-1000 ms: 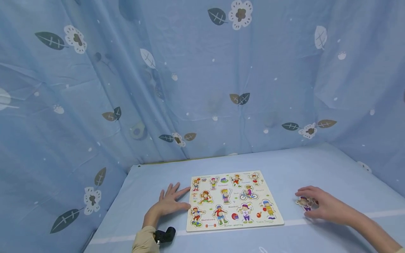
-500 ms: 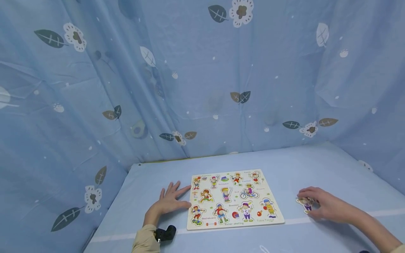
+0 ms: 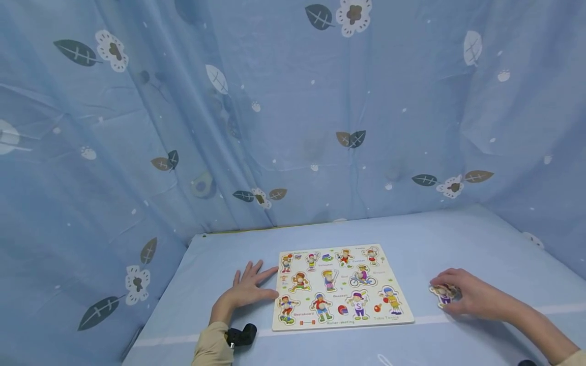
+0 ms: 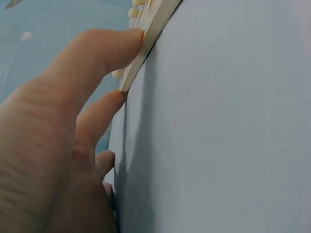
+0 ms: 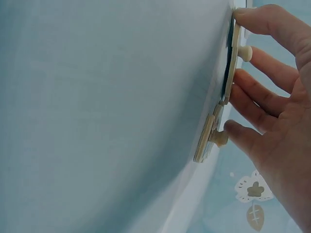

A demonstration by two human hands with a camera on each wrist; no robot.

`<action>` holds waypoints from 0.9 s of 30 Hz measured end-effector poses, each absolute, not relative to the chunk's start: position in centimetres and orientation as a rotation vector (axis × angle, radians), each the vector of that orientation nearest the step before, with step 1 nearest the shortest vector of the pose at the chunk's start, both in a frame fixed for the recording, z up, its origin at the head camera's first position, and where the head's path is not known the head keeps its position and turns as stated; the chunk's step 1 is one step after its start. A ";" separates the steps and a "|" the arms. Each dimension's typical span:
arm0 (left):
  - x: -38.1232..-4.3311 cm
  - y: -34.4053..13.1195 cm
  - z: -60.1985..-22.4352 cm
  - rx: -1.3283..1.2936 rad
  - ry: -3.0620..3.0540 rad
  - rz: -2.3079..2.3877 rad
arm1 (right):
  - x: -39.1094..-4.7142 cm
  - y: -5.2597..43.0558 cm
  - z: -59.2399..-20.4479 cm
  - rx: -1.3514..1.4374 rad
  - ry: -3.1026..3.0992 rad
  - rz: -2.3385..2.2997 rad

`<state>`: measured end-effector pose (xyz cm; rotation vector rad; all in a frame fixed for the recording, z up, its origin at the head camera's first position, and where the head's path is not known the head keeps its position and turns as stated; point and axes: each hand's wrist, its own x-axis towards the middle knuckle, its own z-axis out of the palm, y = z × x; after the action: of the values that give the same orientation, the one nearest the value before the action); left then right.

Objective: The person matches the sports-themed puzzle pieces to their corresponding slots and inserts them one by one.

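Note:
A wooden puzzle board [image 3: 313, 305] with sports figures printed in several colours lies flat on the table. My left hand [image 3: 247, 291] is spread at its left edge. In the left wrist view, the thumb and a fingertip touch the side of the board [image 4: 155, 36], above the table. Off to the right, my right hand [image 3: 467, 295] bends over small figure-shaped puzzle pieces [image 3: 443, 295]. In the right wrist view, thumb and fingers span the edges of one knobbed piece [image 5: 234, 58]. Close beside it is a second piece [image 5: 203, 138], its knob near another fingertip.
Blue tablecloth [image 3: 416, 239] covers the table, with a pale stripe across the front. A blue curtain [image 3: 293, 127] with leaves and flowers rises behind and at both sides. A black wrist device [image 3: 241, 335] sits at the left cuff.
The view has shifted slightly. My right fingers have closed in a little on the puzzle pieces, which now look bunched together. The left hand and board keep their places.

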<state>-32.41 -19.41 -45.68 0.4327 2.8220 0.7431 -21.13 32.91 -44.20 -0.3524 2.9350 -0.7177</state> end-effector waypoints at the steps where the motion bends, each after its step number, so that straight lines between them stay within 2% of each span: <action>1: -32.4 -19.4 -45.6 0.433 2.822 0.744 | -21.1 32.9 -44.2 -0.348 2.935 -0.718; 12: -32.3 -19.5 -45.5 0.435 2.831 0.742 | -21.1 32.5 -44.1 -0.381 2.962 -0.705; 27: -32.3 -19.4 -45.7 0.453 2.847 0.727 | -21.7 29.3 -43.2 -0.438 2.938 -0.741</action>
<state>-32.34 -19.44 -45.71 0.4526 2.8465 0.7271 -21.70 29.32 -43.19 -0.4376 2.9380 -0.7411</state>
